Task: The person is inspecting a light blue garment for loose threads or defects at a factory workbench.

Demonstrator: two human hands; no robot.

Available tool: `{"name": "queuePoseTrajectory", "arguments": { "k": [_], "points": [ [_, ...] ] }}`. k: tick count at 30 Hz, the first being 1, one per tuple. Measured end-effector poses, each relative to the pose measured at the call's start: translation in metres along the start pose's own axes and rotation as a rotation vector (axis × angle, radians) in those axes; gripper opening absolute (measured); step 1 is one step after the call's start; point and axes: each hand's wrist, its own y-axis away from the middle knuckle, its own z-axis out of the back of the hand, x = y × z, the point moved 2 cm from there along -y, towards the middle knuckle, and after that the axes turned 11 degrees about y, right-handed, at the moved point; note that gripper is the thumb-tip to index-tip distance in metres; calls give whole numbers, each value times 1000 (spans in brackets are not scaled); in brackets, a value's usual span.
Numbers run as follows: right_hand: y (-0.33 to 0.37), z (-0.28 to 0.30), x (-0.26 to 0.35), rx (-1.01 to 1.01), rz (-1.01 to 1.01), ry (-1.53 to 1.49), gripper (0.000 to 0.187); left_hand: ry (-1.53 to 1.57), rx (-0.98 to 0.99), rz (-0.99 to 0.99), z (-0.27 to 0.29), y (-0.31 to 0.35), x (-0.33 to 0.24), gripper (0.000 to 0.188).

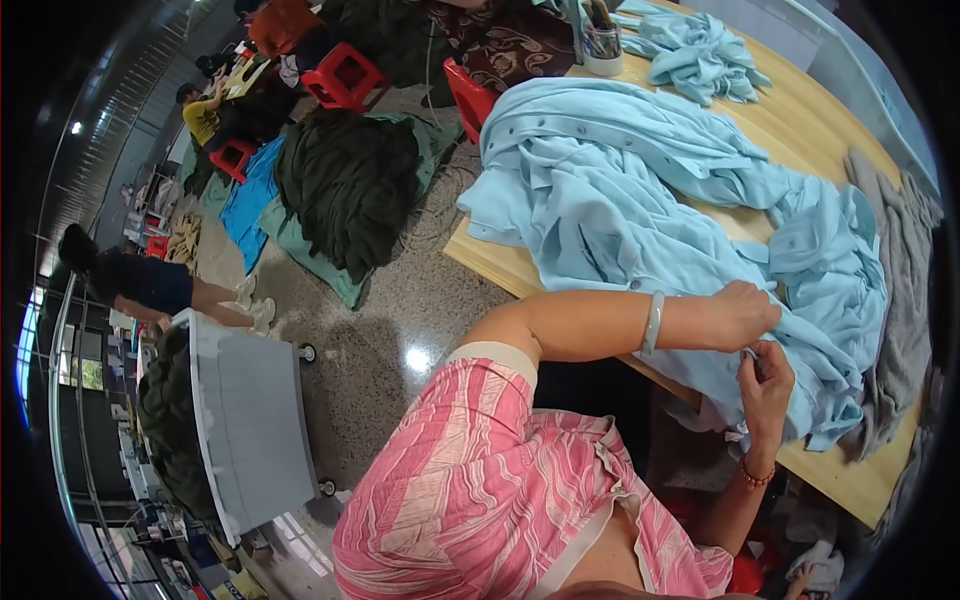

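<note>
Grey cart (255, 420) at far left; dark cloth heap (345, 190) on floor; light-blue garments (600, 200) spread on wooden table (800, 130); left hand (742, 316) curled over them, fingertips hidden, grip cannot be told; right hand (768, 388) just beside, narrowly pinching a small pale piece (750, 353); grey cloth (895, 310) rightmost.

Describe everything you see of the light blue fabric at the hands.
The light blue fabric looks like soft knit, rumpled in folds across the pale wooden table, part hanging over the near edge. Round dark dots, probably buttons, are spaced along a band near its far edge. The curled left hand and the right hand, which seems to pinch a bit of it, meet at its near side. Grey cloth lies along its right.
</note>
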Motion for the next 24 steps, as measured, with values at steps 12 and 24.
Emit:
{"name": "queuePoseTrajectory", "arguments": {
  "k": [12, 24],
  "points": [
    [-2, -2, -10, -7, 74, 0, 3, -19, -137, -71, -14, -1, 9, 15],
    [-2, -4, 0, -178, 142, 112, 7, 294, -29, 203, -8, -10, 15, 9]
  ]
}}
